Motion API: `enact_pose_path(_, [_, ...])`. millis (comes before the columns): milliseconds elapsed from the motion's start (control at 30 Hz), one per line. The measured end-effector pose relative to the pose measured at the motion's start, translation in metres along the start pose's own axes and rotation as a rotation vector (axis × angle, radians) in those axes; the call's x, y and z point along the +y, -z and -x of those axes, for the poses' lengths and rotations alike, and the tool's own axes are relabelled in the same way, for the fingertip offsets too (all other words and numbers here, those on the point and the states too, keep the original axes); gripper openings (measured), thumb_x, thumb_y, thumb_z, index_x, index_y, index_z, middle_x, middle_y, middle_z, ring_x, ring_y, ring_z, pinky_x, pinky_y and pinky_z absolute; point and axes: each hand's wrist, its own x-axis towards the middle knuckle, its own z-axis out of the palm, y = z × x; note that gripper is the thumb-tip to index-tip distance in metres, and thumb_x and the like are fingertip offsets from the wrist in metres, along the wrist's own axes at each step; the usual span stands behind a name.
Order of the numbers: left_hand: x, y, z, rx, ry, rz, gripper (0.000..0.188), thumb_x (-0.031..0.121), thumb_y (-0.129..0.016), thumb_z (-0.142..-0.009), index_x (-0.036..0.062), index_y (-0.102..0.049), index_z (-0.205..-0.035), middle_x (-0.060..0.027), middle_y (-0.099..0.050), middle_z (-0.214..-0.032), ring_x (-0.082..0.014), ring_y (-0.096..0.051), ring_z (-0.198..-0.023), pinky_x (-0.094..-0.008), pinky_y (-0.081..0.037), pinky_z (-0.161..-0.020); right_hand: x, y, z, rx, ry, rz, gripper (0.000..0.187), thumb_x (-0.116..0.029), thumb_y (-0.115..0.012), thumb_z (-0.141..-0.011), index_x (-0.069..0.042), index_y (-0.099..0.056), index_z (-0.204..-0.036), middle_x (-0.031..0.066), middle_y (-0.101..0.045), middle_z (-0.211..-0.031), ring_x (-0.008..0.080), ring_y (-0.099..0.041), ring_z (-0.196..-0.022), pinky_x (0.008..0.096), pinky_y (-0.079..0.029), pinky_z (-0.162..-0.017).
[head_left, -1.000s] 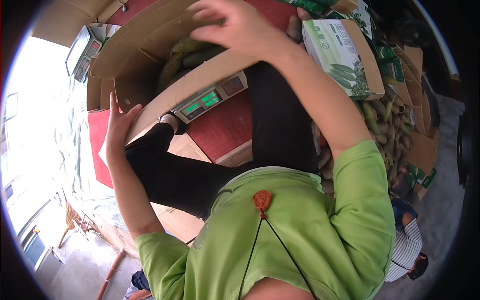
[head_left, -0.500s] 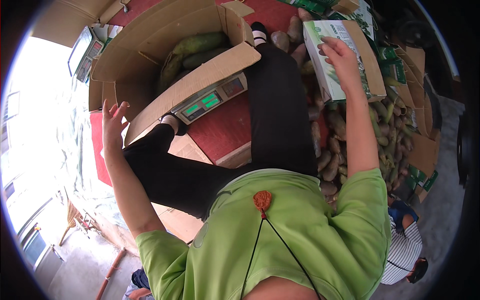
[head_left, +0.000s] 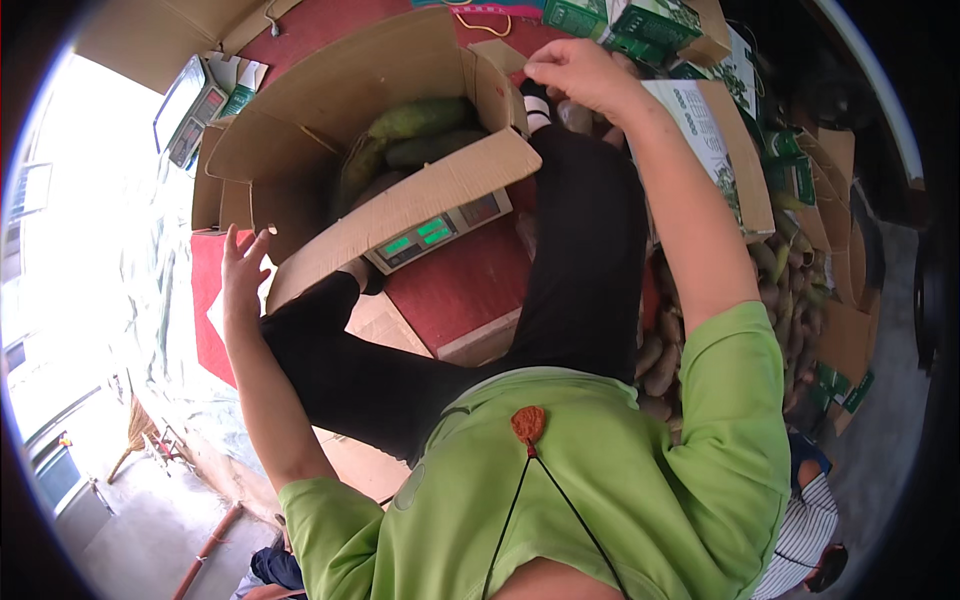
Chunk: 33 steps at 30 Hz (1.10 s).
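Pendant, orange-brown and carved [head_left: 528,424], hangs on a black cord over the lime-green short-sleeved shirt [head_left: 600,470]. Beyond, legs in black trousers [head_left: 590,240] are parted around a grey scale with lit green displays [head_left: 435,231], showing under the near flap of an open brown cardboard box [head_left: 335,85]. The left hand [head_left: 242,278] stays just beside the box's left corner, fingers loosely spread and curled, holding nothing visible. Inside, the long green vegetables [head_left: 420,118] lie as they did half a second ago. The right hand [head_left: 588,75], then over the white-and-green printed carton [head_left: 735,150], has moved left, near the right foot [head_left: 537,106]; its thumb and fingertips are drawn together, and I cannot tell whether they pinch anything. Farther out, green printed boxes [head_left: 640,25] now show more fully.
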Motion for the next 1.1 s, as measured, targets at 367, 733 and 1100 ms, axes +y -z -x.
enact_pose_path(367, [-0.012,0.014,-0.018,-0.125,0.189,0.104,0.071,0.031,-0.065,-0.085,0.0051,-0.030,-0.141,-0.0144,-0.051,-0.126,-0.0239,-0.050,-0.114,-0.0393,-0.047,-0.083,-0.004,-0.043,-0.017,-0.196,-0.329,-0.081,0.059,-0.044,-0.066,-0.079,0.002,-0.056,-0.115,0.0108,-0.061,-0.109,0.0198,-0.056,-0.099,0.0383,-0.045,-0.081])
enact_pose_path(733, [-0.010,0.003,-0.058,-0.287,0.127,0.137,0.027,0.011,-0.057,-0.087,0.0080,-0.056,-0.114,-0.0035,-0.061,-0.099,-0.0123,-0.058,-0.089,-0.0289,-0.048,-0.073,0.010,-0.071,-0.037,-0.220,-0.510,-0.324,0.049,-0.032,-0.066,-0.079,-0.003,-0.054,-0.117,0.0116,-0.055,-0.117,0.0241,-0.050,-0.107,0.0453,-0.040,-0.085])
enact_pose_path(1100, [-0.024,0.056,-0.066,-0.094,0.048,0.026,0.015,0.017,-0.055,-0.084,0.0049,-0.061,-0.079,-0.0022,-0.054,-0.071,-0.0128,-0.048,-0.059,-0.0283,-0.036,-0.050,-0.056,-0.076,-0.052,-0.238,-0.355,-0.551,0.031,-0.027,-0.067,-0.083,-0.002,-0.059,-0.100,0.0059,-0.062,-0.095,0.0141,-0.060,-0.081,0.0282,-0.049,-0.071])
